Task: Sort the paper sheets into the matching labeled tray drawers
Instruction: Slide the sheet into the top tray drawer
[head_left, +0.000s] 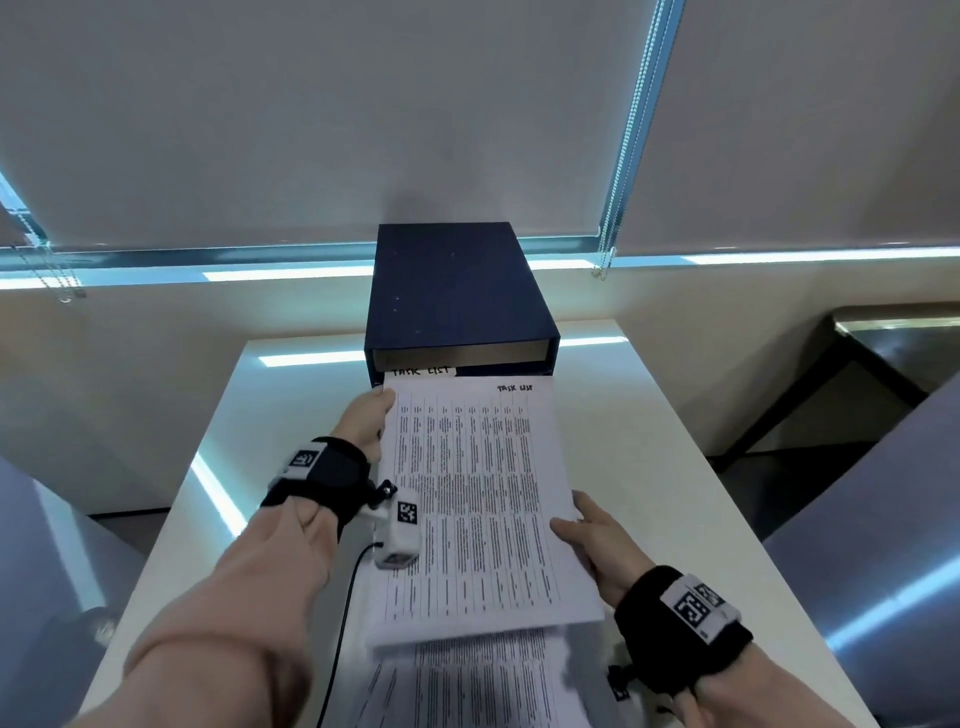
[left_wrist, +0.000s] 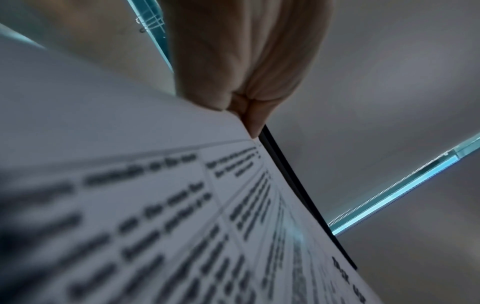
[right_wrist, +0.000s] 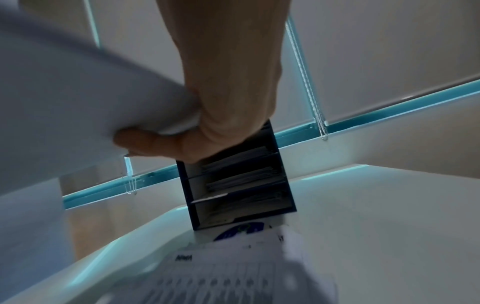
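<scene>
From the head view, the white printed sheet marked "TASK LIST" (head_left: 478, 499) is held above the white table (head_left: 675, 467), its long axis pointing away from the person toward the dark blue drawer box (head_left: 457, 296). The left hand (head_left: 366, 421) pinches the far left corner and the right hand (head_left: 597, 540) grips the right edge. In the left wrist view, the fingers (left_wrist: 249, 115) pinch the corner. In the right wrist view, lower shelves already hold papers; the limp sheet could buckle against the box front or enter a wrong slot.
</scene>
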